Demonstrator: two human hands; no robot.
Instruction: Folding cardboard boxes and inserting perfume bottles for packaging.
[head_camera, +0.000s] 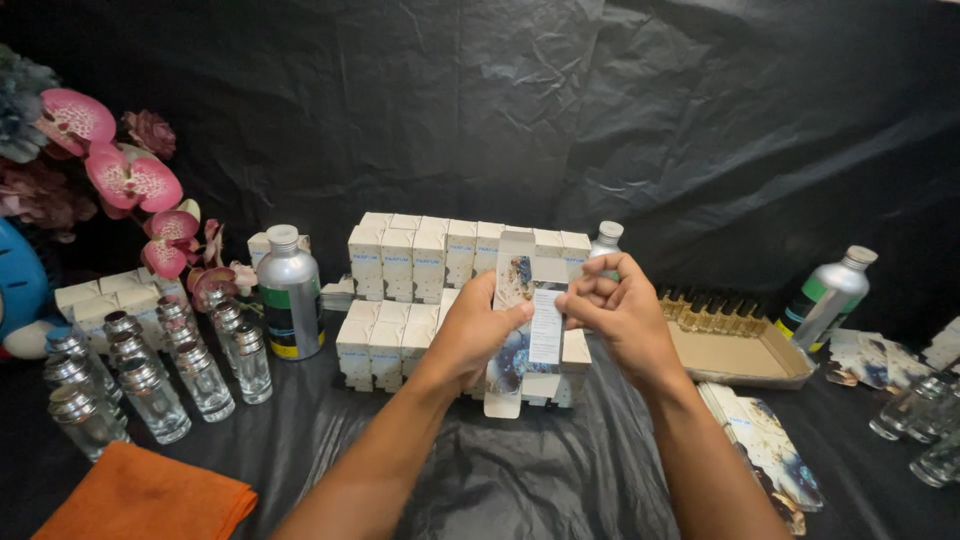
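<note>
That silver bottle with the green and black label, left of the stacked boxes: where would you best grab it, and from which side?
Probably around the smooth body of the silver bottle, coming from the front. It stands upright, so a grip can wrap round its middle. The small glass bottles crowd its left side and the stacked white boxes sit to its right. The narrow cap would give a weaker hold.

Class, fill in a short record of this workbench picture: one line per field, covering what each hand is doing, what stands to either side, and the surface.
left hand: left hand grips the printed carton from the left
right hand: right hand pinches the carton's right edge
behind hands: rows of white boxes
left side: empty glass bottles, silver canister, orange cloth, pink orchids
right side: cardboard tray, flat printed cartons
surface: black sheet
</note>
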